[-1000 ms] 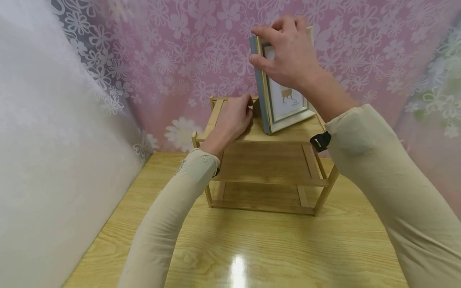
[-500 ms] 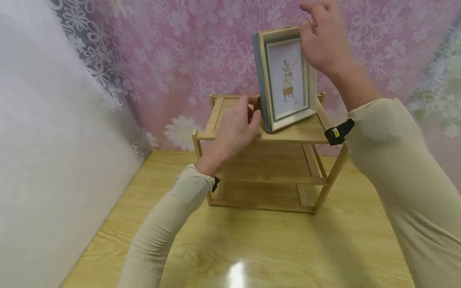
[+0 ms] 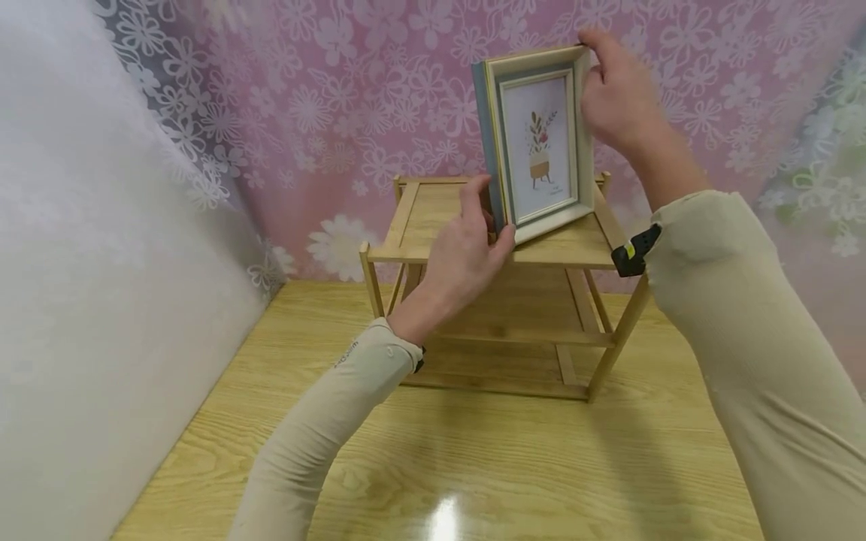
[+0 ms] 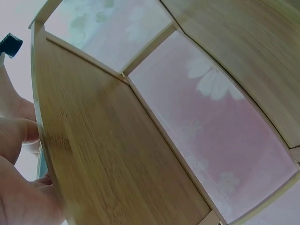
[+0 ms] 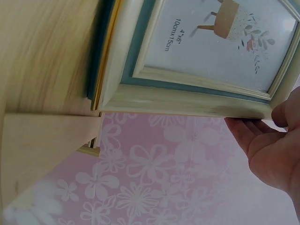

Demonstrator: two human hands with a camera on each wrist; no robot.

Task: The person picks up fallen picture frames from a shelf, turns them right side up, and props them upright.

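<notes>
A picture frame (image 3: 583, 143) with a cream and blue-grey border stands upright on the top board of a wooden shelf rack (image 3: 426, 207), turned slightly to the left. Behind its glass is a print of a potted plant. My left hand (image 3: 460, 259) holds the lower left corner, thumb at the front and fingers along the blue side. Up at the top right corner, my right hand (image 3: 624, 101) grips the edge. The right wrist view shows its thumb (image 5: 283, 112) at the front face and the other fingers behind. In the left wrist view, the board's underside hides part of the left hand (image 4: 23, 187).
Two lower boards (image 3: 501, 308) of the rack lie beneath the top one. Behind it is a pink flowered wall covering (image 3: 379, 98), and a pale curtain-like wall (image 3: 101, 300) runs along the left. The floor (image 3: 528, 466) has a wood-grain finish.
My right hand has moved from the frame's upper left across to its top right corner. The left hand has come forward and right, from behind the frame to its lower left corner.
</notes>
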